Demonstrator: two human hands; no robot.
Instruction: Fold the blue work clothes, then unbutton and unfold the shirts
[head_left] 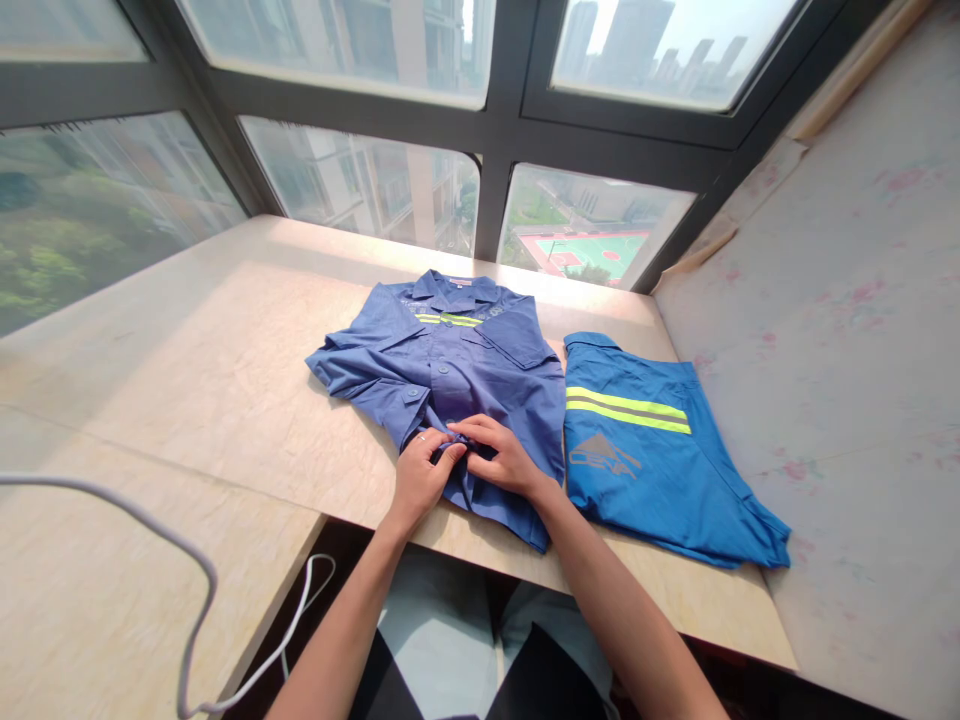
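Note:
A dark blue work shirt [495, 385] lies front side up on the sill, its collar toward the window and its sleeves folded over the front. Yellow reflective stripes cross its chest, and a button shows on the placket. My left hand [424, 465] pinches the shirt's front near the lower hem. Close beside it, my right hand [499, 455] grips the same bunched cloth, with the fingertips of both hands almost meeting. Whatever button or edge sits between the fingers is too small to make out.
A brighter blue folded garment [637, 475] with a yellow-grey stripe lies to the right, near the papered wall [840, 400]. A white cable [202, 560] curves over the sill [187, 370] at the left. Framed windows [367, 180] stand behind.

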